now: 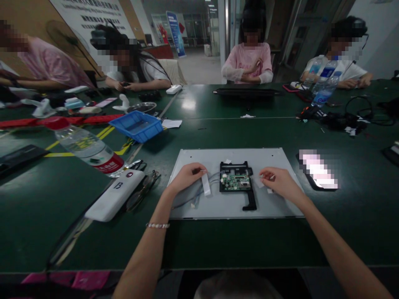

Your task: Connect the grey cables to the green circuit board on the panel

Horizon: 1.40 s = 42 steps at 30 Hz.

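A pale grey flat panel (193, 209) lies on the table in front of me. Near its middle sits a green circuit board (235, 182) in a black plastic bracket (250, 201) whose leg extends toward me. My left hand (189, 174) is closed at the bracket's left, pinching a white flat strip (206, 185) that hangs from the fingertips. Thin grey wires (196, 195) run from the board beneath that hand. To the right of the bracket, my right hand (279, 182) is closed in a pinch; a small pale piece shows by its fingertips, too small to name.
Left of the panel are a white power bank (116, 195), eyeglasses (141, 193), a tilted water bottle (90, 151) and a blue bin (137, 126). A lit phone (319, 170) lies right. Farther back are a dark monitor-like slab (247, 92), black cables (339, 120) and several seated people.
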Available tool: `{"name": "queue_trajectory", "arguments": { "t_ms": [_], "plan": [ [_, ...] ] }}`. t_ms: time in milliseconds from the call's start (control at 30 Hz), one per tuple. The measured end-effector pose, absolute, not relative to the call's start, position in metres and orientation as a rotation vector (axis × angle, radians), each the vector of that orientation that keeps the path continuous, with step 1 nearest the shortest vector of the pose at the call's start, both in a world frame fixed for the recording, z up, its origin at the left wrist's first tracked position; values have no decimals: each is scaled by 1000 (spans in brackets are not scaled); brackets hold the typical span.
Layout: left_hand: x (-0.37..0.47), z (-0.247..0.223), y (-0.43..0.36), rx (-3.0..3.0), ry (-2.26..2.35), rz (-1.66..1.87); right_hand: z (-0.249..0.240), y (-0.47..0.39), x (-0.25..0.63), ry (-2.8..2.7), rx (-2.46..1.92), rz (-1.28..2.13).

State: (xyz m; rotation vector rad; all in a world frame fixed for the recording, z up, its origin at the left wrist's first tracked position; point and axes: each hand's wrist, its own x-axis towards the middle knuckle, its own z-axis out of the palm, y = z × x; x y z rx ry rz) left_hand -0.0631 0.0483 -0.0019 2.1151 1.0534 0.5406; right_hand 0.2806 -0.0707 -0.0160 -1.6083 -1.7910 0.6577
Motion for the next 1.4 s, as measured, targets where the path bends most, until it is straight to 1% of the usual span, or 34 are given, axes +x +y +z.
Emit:
{"name": "queue_trajectory", "arguments": {
  "t_ms": [133,333,433,533,633,733,833,933,1000,1200,1400],
  "plan": [
    [-61,-5,51,2170,1118,629,-16,-70,292,-1780,-1658,509],
    [-53,-12,50,2319,1194,701,-17,-74,282,-1923,-1519,645],
    [-48,-17,48,2382,1238,774,-20,-73,282,-1940,-1513,654],
    [-43,-17,45,2458,1317,865,-22,-70,291,-1911,-1552,578],
    [-35,-7,36,2535,1326,924,-24,-68,305,-1882,-1630,442],
    [-18,9,19,2613,1181,828,-27,-66,316,-1868,-1701,356],
    [3,21,-1,2748,895,544,-27,-63,319,-1831,-1733,276],
    [19,24,-15,2852,578,382,-17,-56,309,-1833,-1707,188],
    [23,22,-19,2883,457,332,-8,-48,296,-1907,-1632,171],
    [21,7,-19,2898,536,341,10,-14,238,-2246,-1411,176],
    [19,2,-21,2898,601,363,1,12,198,-2351,-1526,174]
  ]
}}
